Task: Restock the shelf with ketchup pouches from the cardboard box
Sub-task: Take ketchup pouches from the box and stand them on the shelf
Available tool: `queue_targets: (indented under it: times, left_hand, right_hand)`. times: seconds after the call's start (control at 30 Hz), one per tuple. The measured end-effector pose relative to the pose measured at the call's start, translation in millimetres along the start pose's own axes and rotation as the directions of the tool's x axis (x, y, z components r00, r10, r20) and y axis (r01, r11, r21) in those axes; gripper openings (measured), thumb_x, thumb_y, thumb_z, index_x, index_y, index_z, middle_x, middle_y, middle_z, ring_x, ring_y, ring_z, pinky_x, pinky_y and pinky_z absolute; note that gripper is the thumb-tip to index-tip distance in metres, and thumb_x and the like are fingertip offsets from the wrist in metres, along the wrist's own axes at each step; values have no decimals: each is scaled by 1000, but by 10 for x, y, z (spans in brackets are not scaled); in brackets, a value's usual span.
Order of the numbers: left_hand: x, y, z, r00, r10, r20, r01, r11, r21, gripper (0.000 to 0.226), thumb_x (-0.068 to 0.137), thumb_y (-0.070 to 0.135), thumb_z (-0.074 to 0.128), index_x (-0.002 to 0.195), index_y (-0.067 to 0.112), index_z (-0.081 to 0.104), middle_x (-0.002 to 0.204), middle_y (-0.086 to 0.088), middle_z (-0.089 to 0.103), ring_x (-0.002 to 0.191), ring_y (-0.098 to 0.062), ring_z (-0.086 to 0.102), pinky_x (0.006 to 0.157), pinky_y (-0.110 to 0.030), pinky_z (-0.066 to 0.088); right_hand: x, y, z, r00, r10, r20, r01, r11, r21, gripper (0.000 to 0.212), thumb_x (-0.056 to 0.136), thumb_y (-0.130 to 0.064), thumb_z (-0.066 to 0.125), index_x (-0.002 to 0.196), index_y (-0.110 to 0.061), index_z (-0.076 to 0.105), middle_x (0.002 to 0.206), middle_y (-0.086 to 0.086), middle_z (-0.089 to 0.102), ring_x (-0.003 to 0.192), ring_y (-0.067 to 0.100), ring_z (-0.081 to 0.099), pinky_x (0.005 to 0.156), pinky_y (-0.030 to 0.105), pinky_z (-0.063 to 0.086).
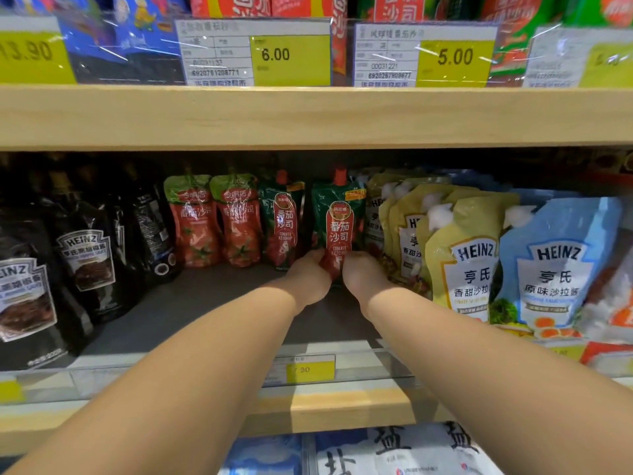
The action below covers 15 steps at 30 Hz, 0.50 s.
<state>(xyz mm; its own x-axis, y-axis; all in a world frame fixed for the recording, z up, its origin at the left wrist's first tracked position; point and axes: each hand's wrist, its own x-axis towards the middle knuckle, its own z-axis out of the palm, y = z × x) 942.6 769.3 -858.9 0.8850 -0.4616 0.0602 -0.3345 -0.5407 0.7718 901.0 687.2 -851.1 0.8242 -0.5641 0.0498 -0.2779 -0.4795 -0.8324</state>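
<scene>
A green-and-red ketchup pouch (337, 221) with a red cap stands upright on the grey shelf (191, 303), toward the back. My left hand (308, 275) grips its lower left side and my right hand (363, 274) grips its lower right side. A second pouch of the same kind (282, 221) stands just to its left, apart from my hands. Two red tomato pouches with green tops (214, 221) stand further left. The cardboard box is out of view.
Black Heinz pouches (85, 262) fill the shelf's left side. Yellow Heinz pouches (459, 258) and a blue Heinz pouch (555, 265) crowd the right, close to my right hand. The wooden upper shelf board (308, 118) hangs low overhead. A price-tag rail (308, 370) runs along the front.
</scene>
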Motion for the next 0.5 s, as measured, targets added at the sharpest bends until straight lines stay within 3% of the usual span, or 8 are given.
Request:
queue_targets:
  times: [0.1, 0.2, 0.33, 0.4, 0.5]
  left_hand:
    - [18, -7, -66, 1000, 0, 4, 0, 998, -55, 50, 92, 9, 41, 142, 17, 38, 146, -11, 43, 133, -30, 40, 109, -33, 32]
    - [-38, -78, -212, 979, 1, -205, -36, 986, -165, 52, 87, -2, 39, 137, 12, 44, 142, -12, 48, 131, -30, 43, 107, -28, 32]
    - [-280, -203, -422, 861, 47, -506, -158, 971, -179, 36, 89, 8, 39, 119, 16, 57, 124, -9, 62, 115, -27, 55, 98, -27, 39]
    - [-466, -220, -527, 800, -18, -600, -174, 950, -261, 30, 89, 11, 40, 111, 18, 60, 118, -7, 64, 109, -25, 57, 95, -28, 41]
    - [-909, -351, -726, 749, -143, -647, -196, 885, -422, 23, 89, 12, 41, 101, 22, 59, 98, -4, 64, 92, -23, 58, 83, -31, 46]
  right_hand:
    - [-20, -36, 17, 998, -1, -60, 3, 999, 37, 39, 99, -20, 32, 124, 4, 50, 129, 21, 54, 118, 33, 51, 95, 34, 40]
    - [-117, -81, -4, 989, -36, -146, 61, 984, 169, 34, 97, -20, 35, 116, 0, 56, 123, 20, 58, 111, 34, 54, 86, 31, 40]
    - [-350, -228, 39, 965, -178, -194, 206, 969, 138, 28, 92, -25, 47, 113, -12, 59, 107, 4, 59, 98, 24, 54, 78, 23, 32]
    - [-496, -322, 91, 951, -221, -215, 258, 953, 160, 26, 88, -29, 52, 111, -18, 58, 94, -5, 54, 86, 15, 50, 74, 24, 35]
    - [-818, -454, 304, 941, -297, -163, 328, 918, 224, 12, 83, -30, 58, 93, -23, 58, 76, -11, 54, 71, 11, 51, 59, 24, 38]
